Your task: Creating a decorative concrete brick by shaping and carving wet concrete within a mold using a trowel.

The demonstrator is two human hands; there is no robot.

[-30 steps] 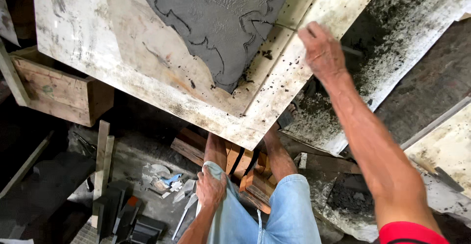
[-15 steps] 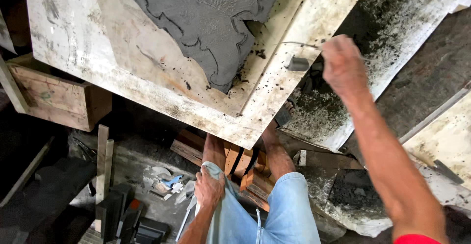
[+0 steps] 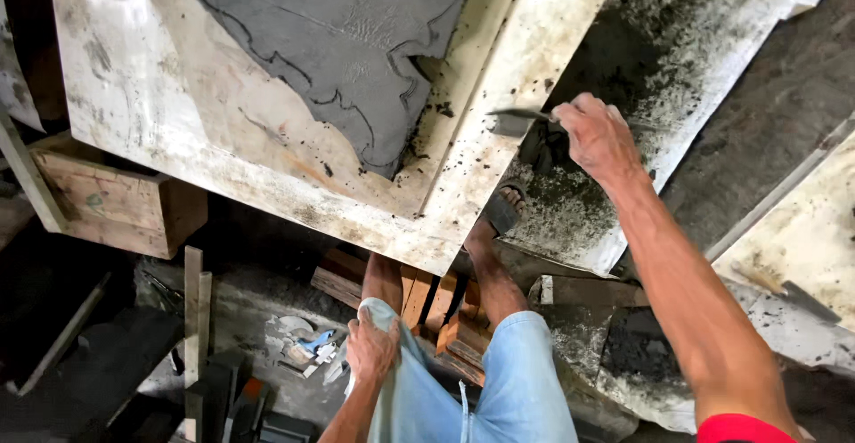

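**Me:** Only the head view to go on. My right hand [image 3: 598,138] is closed around the handle of a small trowel [image 3: 514,122], with the blade sticking out to the left, just over the right edge of the white board [image 3: 178,140]. A second ago that hand sat higher and further left, right at the board's rim; half a second ago it had pulled away to the right, and now it hangs lower, beside the dark spattered sheet [image 3: 712,60].

**Other:** So what does that tell you?

**Me:** I read it as the trowel having come off the grey slab [image 3: 347,51] of wet mortar (the one with the scalloped outline cut into it), so the blade is clear of the slab, apart from it, not touching.

**Other:** And the left hand?

**Me:** My left hand [image 3: 371,347] rests on my knee, fingers curled loosely on the pale blue shorts [image 3: 499,390], gripping no tool. It hasn't moved. My sandalled foot [image 3: 503,207] shows under the board's corner.
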